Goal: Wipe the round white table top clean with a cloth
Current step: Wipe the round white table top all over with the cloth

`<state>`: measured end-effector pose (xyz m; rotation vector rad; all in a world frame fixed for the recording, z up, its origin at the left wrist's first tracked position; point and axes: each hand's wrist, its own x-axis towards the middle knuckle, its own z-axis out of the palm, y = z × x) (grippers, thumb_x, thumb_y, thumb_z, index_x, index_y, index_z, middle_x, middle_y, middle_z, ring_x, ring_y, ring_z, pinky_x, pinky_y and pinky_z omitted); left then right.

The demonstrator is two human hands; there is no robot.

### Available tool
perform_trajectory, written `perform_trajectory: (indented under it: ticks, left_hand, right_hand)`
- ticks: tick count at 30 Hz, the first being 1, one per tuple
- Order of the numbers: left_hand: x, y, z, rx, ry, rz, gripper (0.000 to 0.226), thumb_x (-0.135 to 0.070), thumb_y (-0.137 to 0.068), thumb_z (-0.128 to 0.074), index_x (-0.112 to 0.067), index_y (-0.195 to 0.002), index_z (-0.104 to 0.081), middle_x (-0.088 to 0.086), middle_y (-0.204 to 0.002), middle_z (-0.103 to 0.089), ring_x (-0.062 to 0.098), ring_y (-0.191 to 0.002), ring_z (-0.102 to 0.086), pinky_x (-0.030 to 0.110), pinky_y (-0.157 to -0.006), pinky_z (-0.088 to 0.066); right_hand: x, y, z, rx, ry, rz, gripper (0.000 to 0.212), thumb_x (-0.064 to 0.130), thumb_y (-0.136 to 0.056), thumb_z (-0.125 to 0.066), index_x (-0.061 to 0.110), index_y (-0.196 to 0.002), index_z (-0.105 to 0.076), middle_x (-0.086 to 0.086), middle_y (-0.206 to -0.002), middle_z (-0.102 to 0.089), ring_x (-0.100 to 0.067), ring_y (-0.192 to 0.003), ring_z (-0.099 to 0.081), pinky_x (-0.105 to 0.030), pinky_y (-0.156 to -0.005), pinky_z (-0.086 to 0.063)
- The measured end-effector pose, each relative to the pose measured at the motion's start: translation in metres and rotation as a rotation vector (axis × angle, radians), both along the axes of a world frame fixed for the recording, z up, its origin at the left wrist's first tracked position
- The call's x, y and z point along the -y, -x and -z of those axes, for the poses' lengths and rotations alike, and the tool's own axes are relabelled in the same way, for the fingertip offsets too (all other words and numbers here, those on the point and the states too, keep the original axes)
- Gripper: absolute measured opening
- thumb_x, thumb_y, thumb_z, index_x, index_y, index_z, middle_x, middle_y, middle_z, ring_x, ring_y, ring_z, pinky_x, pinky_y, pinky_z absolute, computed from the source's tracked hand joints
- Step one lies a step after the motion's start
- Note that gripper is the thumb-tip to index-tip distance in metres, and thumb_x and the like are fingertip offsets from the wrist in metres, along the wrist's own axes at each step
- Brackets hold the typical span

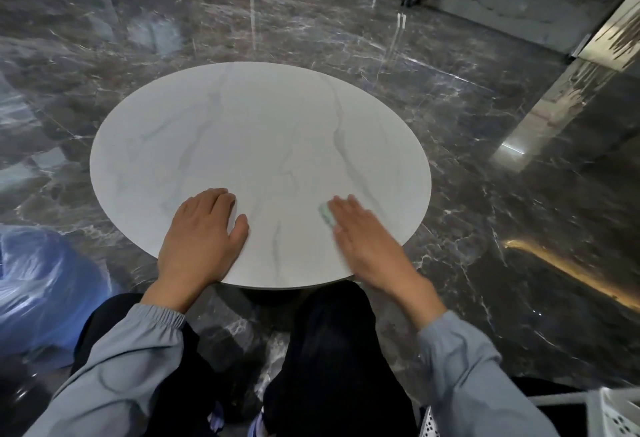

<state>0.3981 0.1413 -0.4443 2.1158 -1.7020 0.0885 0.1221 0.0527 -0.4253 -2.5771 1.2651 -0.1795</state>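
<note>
The round white table top [259, 145] with faint grey veins fills the middle of the head view. My left hand [204, 235] rests flat on its near edge, fingers slightly bent, holding nothing. My right hand [363, 239] lies flat on the near right part of the top, fingers straight, pressing a small pale green cloth [326, 214]. Only a strip of the cloth shows beside my fingers; the rest is hidden under my palm. The right hand is blurred.
Dark glossy marble floor [467, 125] surrounds the table. A blue plastic-wrapped object [41, 284] sits at the left. A white perforated basket [613, 412] is at the bottom right. My knees in dark trousers [332, 350] are under the table's near edge.
</note>
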Motion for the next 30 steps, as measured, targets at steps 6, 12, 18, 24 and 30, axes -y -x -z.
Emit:
perform_trajectory:
  ticks: [6, 12, 18, 24, 30]
  left_hand:
    - [0.001, 0.001, 0.001, -0.001, -0.009, -0.003, 0.047, -0.040, -0.097, -0.045, -0.006, -0.124, -0.062, 0.012, -0.135, -0.061, 0.032, -0.123, -0.055, 0.044, -0.109, -0.040]
    - [0.002, 0.000, 0.001, 0.006, -0.009, -0.005, 0.044, -0.039, -0.097, -0.046, -0.007, -0.123, -0.062, 0.011, -0.133, -0.061, 0.031, -0.121, -0.055, 0.044, -0.107, -0.041]
    - [0.001, 0.000, 0.001, 0.016, -0.015, 0.004, 0.045, -0.040, -0.097, -0.047, -0.007, -0.126, -0.061, 0.012, -0.135, -0.061, 0.032, -0.123, -0.055, 0.044, -0.107, -0.041]
    - [0.001, 0.000, 0.000, 0.008, -0.011, 0.000, 0.044, -0.039, -0.098, -0.047, -0.007, -0.125, -0.061, 0.011, -0.136, -0.060, 0.032, -0.122, -0.055, 0.042, -0.107, -0.040]
    - [0.000, 0.001, 0.000, 0.009, -0.014, -0.001, 0.045, -0.039, -0.098, -0.046, -0.007, -0.125, -0.061, 0.012, -0.136, -0.061, 0.032, -0.122, -0.055, 0.043, -0.107, -0.040]
  right_hand:
    - [0.066, 0.058, -0.002, -0.019, -0.022, 0.347, 0.052, 0.030, -0.110, -0.020, 0.015, -0.159, -0.024, -0.005, -0.168, -0.022, -0.028, -0.158, -0.008, -0.042, -0.126, -0.008]
    - [-0.008, -0.037, -0.002, -0.006, 0.028, 0.065, 0.057, 0.037, -0.106, -0.034, 0.007, -0.154, -0.032, -0.013, -0.158, -0.036, -0.034, -0.149, -0.027, -0.043, -0.123, -0.021]
    - [-0.068, -0.071, 0.007, 0.003, 0.117, -0.180, 0.059, 0.042, -0.109, -0.025, 0.016, -0.162, -0.022, -0.002, -0.169, -0.021, -0.020, -0.157, -0.010, -0.032, -0.127, -0.004]
    - [-0.001, 0.007, 0.003, 0.024, 0.069, 0.000, 0.051, 0.025, -0.111, -0.027, 0.015, -0.162, -0.026, -0.004, -0.168, -0.025, -0.021, -0.157, -0.013, -0.021, -0.121, 0.002]
    - [0.076, 0.079, -0.003, 0.044, -0.051, 0.350, 0.051, 0.039, -0.105, -0.018, 0.022, -0.150, -0.036, 0.000, -0.161, -0.035, -0.021, -0.156, -0.017, -0.042, -0.127, -0.015]
